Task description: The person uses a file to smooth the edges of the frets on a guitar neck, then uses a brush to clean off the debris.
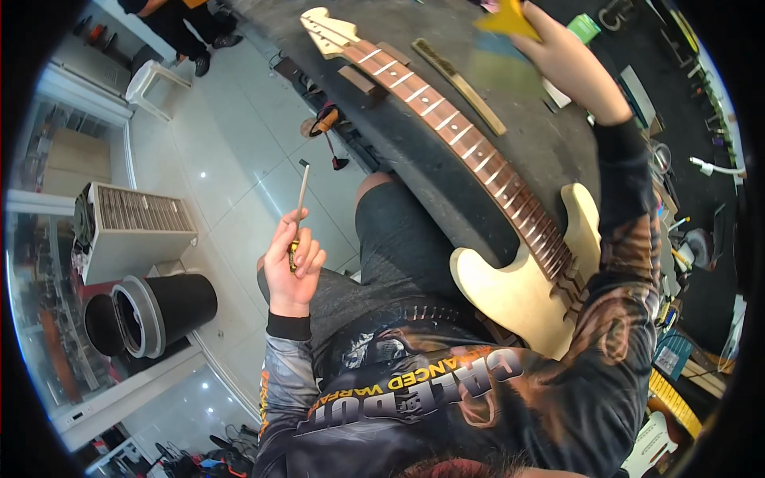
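My left hand [295, 267] is closed round the yellow-and-black handle of a screwdriver [302, 191], held upright over the floor to the left of my legs. A small dark piece shows at the tip of its shaft. An electric guitar with a bare cream body [506, 283] lies across the bench edge and my lap. Its neck [458, 131], with a brown fretboard and bright frets, runs up to a pale headstock [328, 30]. Over the far bench, my right hand [558, 60] grips a yellow pointed thing [507, 22]; blur hides its exact kind.
A narrow wooden bar [458, 84] lies on the dark bench [550, 143] beside the neck. A brown block [360, 83] sits by the headstock. Tools and cables crowd the right side. On the floor at left stand a black bin [179, 307], a white stool [147, 89] and another person [179, 36].
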A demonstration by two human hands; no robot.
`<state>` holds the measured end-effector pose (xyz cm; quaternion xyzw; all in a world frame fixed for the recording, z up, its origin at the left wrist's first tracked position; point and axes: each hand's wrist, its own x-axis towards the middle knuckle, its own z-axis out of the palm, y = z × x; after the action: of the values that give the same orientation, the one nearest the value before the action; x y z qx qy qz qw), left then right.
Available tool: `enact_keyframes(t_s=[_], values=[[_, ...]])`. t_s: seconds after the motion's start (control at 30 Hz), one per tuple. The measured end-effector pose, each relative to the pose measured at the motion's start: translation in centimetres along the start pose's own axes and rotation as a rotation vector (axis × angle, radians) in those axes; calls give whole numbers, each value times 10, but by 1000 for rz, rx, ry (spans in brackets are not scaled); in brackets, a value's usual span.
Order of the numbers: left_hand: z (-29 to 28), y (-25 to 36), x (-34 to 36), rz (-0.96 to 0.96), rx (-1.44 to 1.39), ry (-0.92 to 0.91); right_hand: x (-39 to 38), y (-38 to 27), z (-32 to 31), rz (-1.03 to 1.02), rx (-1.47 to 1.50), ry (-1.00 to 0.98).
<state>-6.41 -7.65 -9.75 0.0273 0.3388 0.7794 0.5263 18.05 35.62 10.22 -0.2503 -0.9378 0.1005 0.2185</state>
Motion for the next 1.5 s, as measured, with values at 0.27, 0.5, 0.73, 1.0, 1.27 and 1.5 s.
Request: enact_keyframes(t_s=[0.27,0.5,0.73,1.0,1.27,1.5], values=[[-5,-3,-4,28,4,-45,-66,40,43,-27,-601,93],[-1,7,-20,116,196,-70,-25,23,112,18,-200,-203],[-35,19,-43,216,485,169,-1,17,71,617,421,-138],[-22,31,-30,220,408,34,-33,-177,106,-158,489,-434],[-27,38,-25,307,247,-25,-35,-205,135,-113,495,-628],[-26,19,-18,282,268,14,-40,-198,141,-84,521,-643]])
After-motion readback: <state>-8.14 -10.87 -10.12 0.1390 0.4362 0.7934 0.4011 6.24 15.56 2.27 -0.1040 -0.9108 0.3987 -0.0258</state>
